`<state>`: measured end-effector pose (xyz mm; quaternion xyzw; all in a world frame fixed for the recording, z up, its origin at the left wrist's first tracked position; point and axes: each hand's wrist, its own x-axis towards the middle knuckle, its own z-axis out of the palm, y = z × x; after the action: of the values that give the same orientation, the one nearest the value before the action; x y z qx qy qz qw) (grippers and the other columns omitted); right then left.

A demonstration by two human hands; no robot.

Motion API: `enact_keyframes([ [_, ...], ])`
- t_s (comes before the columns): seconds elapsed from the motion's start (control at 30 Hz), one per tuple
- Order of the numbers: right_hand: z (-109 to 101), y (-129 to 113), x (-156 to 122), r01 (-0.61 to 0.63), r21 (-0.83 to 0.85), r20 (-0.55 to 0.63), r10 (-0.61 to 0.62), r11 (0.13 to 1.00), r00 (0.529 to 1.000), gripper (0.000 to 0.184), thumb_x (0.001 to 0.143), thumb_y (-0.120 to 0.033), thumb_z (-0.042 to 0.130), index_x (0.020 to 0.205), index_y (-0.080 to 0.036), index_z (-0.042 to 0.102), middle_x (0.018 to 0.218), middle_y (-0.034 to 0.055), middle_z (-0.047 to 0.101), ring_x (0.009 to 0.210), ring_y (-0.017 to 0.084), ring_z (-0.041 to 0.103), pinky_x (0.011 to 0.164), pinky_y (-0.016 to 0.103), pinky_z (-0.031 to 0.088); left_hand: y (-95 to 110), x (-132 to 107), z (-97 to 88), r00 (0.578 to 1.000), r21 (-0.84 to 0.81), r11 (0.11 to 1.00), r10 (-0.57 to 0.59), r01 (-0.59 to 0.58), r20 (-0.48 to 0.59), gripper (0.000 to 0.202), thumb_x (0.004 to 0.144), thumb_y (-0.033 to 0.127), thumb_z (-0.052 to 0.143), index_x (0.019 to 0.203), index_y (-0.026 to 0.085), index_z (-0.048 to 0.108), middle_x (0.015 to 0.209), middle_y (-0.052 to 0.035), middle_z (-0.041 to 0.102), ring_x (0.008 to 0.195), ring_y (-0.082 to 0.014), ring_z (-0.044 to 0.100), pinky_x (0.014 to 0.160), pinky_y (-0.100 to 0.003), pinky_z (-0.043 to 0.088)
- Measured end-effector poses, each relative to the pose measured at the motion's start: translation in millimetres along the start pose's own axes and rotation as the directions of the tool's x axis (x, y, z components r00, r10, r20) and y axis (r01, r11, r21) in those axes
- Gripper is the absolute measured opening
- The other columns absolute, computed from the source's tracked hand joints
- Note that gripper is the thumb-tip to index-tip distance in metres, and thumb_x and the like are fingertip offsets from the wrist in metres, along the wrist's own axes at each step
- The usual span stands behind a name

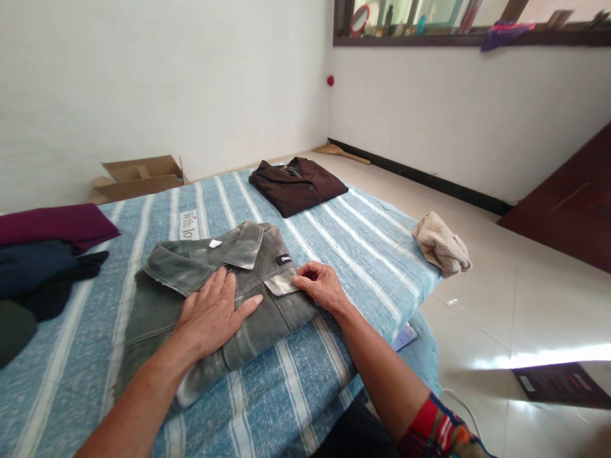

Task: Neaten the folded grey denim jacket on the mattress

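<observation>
A grey-green denim jacket [155, 305] lies folded on the bed, its collar towards the far side and a small black label on the chest. My left hand [212, 312] rests flat on its front below the collar, fingers stretched out and thumb apart. At the jacket's right edge, my right hand [322, 286] pinches the fabric beside the pale chest pocket flap [281, 283] between thumb and fingers. Beyond it sits a folded dark brown coat [300, 186] with a button showing.
Blue striped bedding [329, 248] covers the bed. Purple [57, 226] and dark clothes [35, 267] are heaped at the left. A beige cloth [442, 245] hangs at the right corner. An open cardboard box [143, 181] stands behind, and a phone [405, 337] lies below the right edge.
</observation>
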<state>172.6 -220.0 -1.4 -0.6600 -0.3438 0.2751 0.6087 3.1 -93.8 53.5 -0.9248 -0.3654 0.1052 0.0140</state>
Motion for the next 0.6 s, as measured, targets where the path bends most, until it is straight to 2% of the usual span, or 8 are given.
enact_keyframes([
  [0.13,0.1,-0.7,-0.4,-0.004,-0.002,-0.005,0.004,1.000,1.000,0.019,0.067,-0.038,0.065,0.068,-0.020,0.061,0.061,-0.0050,0.056,0.058,0.011,0.050,0.056,0.023,0.038,-0.1,0.8,-0.1,1.000,-0.005,1.000,0.015,-0.015,-0.019,0.077,0.090,0.056,0.024,0.142,-0.001,0.026,0.152,-0.0215,0.017,0.140,-0.0299,0.016,0.108,-0.044,0.021],
  [0.3,0.0,-0.9,-0.6,0.010,-0.016,-0.008,-0.010,1.000,1.000,0.021,0.068,-0.039,0.064,0.069,-0.018,0.061,0.062,-0.0050,0.056,0.059,0.010,0.050,0.057,0.022,0.038,-2.2,5.6,2.4,1.000,0.020,1.000,-0.003,0.003,0.021,0.079,0.088,0.057,0.029,0.143,0.000,0.025,0.152,-0.0208,0.015,0.140,-0.0297,0.015,0.109,-0.044,0.021],
  [0.6,0.5,0.4,-1.5,0.019,-0.040,-0.013,-0.020,0.999,1.000,0.021,0.069,-0.039,0.063,0.070,-0.018,0.062,0.064,-0.0046,0.057,0.061,0.011,0.052,0.058,0.022,0.039,-1.2,3.4,2.7,1.000,-0.009,1.000,0.000,0.000,0.012,0.080,0.088,0.057,0.025,0.142,-0.003,0.024,0.152,-0.0227,0.014,0.140,-0.0309,0.014,0.109,-0.046,0.021],
])
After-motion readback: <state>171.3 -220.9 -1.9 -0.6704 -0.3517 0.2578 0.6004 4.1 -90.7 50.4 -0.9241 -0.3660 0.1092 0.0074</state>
